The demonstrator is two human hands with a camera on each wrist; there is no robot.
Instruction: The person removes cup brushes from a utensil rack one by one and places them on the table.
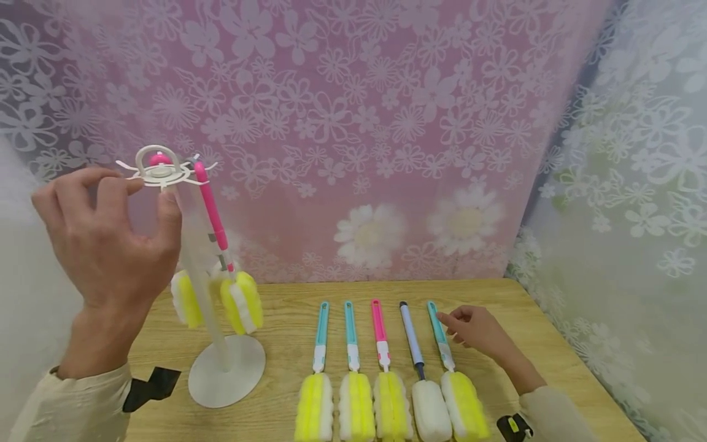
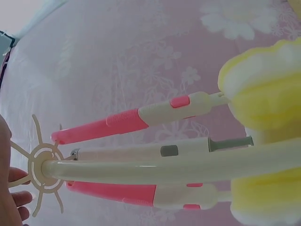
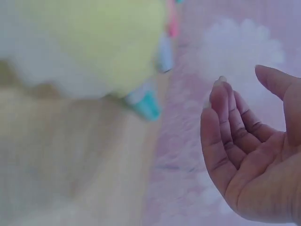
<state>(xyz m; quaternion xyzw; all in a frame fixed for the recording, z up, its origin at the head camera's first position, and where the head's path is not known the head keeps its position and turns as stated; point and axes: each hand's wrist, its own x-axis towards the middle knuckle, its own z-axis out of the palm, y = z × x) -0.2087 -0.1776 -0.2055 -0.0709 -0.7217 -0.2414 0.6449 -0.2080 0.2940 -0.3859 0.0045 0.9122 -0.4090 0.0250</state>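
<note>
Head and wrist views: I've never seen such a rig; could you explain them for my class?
No machine here, just a person working bare-handed. One picture is taken from the head, looking forward and down; the others from each wrist. The left hand grips the top of a round-based cream stand, where two pink-handled sponge brushes and one pale-handled brush hang. On the wooden table lie five sponge-headed brushes: three turquoise-handled, one pink-handled, one pale-blue-handled. The right hand, beside the rightmost brush, holds nothing.
</note>
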